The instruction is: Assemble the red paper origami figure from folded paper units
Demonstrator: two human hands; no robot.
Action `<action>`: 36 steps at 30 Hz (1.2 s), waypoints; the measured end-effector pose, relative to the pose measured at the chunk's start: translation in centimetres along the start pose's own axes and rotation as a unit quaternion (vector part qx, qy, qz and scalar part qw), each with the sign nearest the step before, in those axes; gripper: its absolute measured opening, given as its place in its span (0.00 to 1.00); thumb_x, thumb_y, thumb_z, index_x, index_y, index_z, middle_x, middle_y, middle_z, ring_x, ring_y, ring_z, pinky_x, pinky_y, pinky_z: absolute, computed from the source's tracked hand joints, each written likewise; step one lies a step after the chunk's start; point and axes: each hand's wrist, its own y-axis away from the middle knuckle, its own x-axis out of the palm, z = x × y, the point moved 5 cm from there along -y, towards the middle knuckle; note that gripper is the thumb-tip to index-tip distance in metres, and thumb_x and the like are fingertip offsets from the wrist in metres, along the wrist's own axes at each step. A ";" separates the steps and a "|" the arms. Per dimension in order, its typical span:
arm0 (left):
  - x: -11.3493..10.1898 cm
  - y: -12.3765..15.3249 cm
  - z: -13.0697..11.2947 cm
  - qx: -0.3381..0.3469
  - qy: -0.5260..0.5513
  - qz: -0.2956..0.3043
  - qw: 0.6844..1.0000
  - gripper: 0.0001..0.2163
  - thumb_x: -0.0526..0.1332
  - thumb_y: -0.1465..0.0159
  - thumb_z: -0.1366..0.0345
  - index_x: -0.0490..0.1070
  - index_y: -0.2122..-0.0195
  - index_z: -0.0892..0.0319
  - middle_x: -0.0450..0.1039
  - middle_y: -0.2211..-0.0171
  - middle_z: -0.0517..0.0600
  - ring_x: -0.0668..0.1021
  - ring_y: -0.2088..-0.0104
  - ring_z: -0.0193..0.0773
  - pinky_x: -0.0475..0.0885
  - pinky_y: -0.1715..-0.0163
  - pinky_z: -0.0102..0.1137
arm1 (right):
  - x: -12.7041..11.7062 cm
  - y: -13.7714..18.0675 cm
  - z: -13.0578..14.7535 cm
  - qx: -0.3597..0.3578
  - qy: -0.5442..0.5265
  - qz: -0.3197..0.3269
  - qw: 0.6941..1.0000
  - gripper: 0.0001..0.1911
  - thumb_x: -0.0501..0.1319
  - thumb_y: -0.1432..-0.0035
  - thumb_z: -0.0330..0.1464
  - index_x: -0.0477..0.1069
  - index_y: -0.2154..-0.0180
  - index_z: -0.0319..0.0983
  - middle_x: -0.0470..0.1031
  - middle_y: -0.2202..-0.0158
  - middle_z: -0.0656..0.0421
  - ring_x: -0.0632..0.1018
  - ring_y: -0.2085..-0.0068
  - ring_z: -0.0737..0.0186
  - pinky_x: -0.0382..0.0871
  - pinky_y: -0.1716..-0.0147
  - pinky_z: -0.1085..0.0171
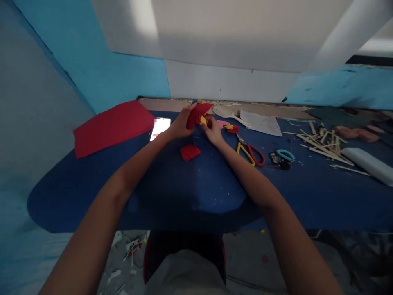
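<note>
My left hand (181,123) grips a curved piece of red crepe-like paper (198,113) above the back middle of the blue table. Close beside it, my right hand (214,130) pinches a small yellow and red paper flower piece (203,120) against the red paper. My fingers partly hide where the two pieces meet. Below my hands lie small red paper pieces (190,152). Right of my right hand rests a red and yellow paper bit (231,128), with a pink one (222,123) beside it. Scissors (248,151) with red and yellow handles lie near my right forearm.
A large red sheet (113,127) and a lit phone (160,128) lie left on the blue table (172,196). Toward the right are a pale hairbrush (229,113), white paper (260,122), keys with a blue ring (284,156), and scattered wooden sticks (325,143). A wall stands behind.
</note>
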 end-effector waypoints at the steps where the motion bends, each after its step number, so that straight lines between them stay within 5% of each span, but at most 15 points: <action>1: -0.1 -0.2 0.3 -0.025 0.028 -0.033 0.999 0.39 0.67 0.46 0.68 0.52 0.34 0.64 0.58 0.35 0.65 0.62 0.34 0.49 0.56 0.33 0.45 | -0.2 -0.1 0.5 -0.015 -0.008 -0.013 1.000 0.23 0.61 0.45 0.48 0.69 0.55 0.39 0.77 0.55 0.50 0.78 0.54 0.53 0.71 0.49 0.53; 6: 0.1 -0.8 2.1 -0.203 0.229 -0.101 0.947 0.36 0.68 0.50 0.70 0.57 0.40 0.58 0.67 0.40 0.59 0.73 0.42 0.46 0.69 0.42 0.41 | -1.5 -1.1 1.3 -0.011 -0.002 -0.067 0.998 0.25 0.58 0.45 0.56 0.69 0.60 0.41 0.76 0.60 0.53 0.76 0.57 0.54 0.72 0.52 0.53; 10: -0.1 -0.4 2.3 -0.255 0.310 -0.124 0.908 0.29 0.67 0.48 0.69 0.62 0.45 0.58 0.72 0.45 0.57 0.76 0.45 0.45 0.73 0.47 0.39 | -2.8 -1.3 1.1 -0.007 0.005 -0.084 0.996 0.23 0.61 0.46 0.54 0.69 0.65 0.41 0.74 0.65 0.55 0.76 0.61 0.55 0.73 0.55 0.53; 17: -0.1 -0.4 4.2 -0.184 0.338 -0.111 0.916 0.39 0.77 0.61 0.62 0.63 0.48 0.53 0.71 0.44 0.54 0.73 0.43 0.50 0.68 0.40 0.48 | -1.6 0.2 1.4 -0.060 0.133 0.034 0.989 0.21 0.60 0.44 0.52 0.71 0.67 0.40 0.76 0.69 0.55 0.76 0.67 0.56 0.72 0.61 0.53; 21: 0.0 -0.6 4.3 -0.124 0.300 -0.095 0.941 0.43 0.78 0.60 0.52 0.61 0.45 0.53 0.70 0.45 0.55 0.73 0.44 0.53 0.69 0.42 0.51 | -1.1 0.6 1.5 -0.096 0.110 0.085 0.986 0.26 0.56 0.43 0.56 0.72 0.63 0.40 0.77 0.68 0.54 0.76 0.67 0.56 0.71 0.62 0.55; 25: -0.3 -0.7 3.8 -0.092 0.277 -0.085 0.953 0.44 0.76 0.56 0.48 0.58 0.41 0.53 0.70 0.45 0.56 0.74 0.45 0.54 0.71 0.44 0.50 | -1.4 0.7 0.7 -0.088 0.072 0.143 0.983 0.32 0.66 0.54 0.57 0.73 0.59 0.38 0.79 0.62 0.51 0.78 0.63 0.52 0.73 0.59 0.52; 31: -0.4 -0.9 3.7 -0.077 0.227 -0.068 0.968 0.42 0.72 0.50 0.45 0.56 0.38 0.53 0.69 0.44 0.54 0.73 0.43 0.53 0.70 0.44 0.49 | -1.7 0.3 -0.7 -0.056 0.119 0.098 0.986 0.27 0.71 0.55 0.47 0.73 0.56 0.39 0.79 0.58 0.50 0.79 0.56 0.47 0.73 0.52 0.47; 36: -0.5 -1.0 3.5 -0.068 0.194 -0.065 0.976 0.42 0.70 0.49 0.44 0.56 0.38 0.55 0.69 0.43 0.58 0.72 0.41 0.55 0.70 0.45 0.49 | -1.4 0.0 -0.4 -0.021 0.117 0.114 0.986 0.41 0.73 0.58 0.44 0.68 0.44 0.37 0.78 0.52 0.47 0.79 0.52 0.45 0.72 0.49 0.47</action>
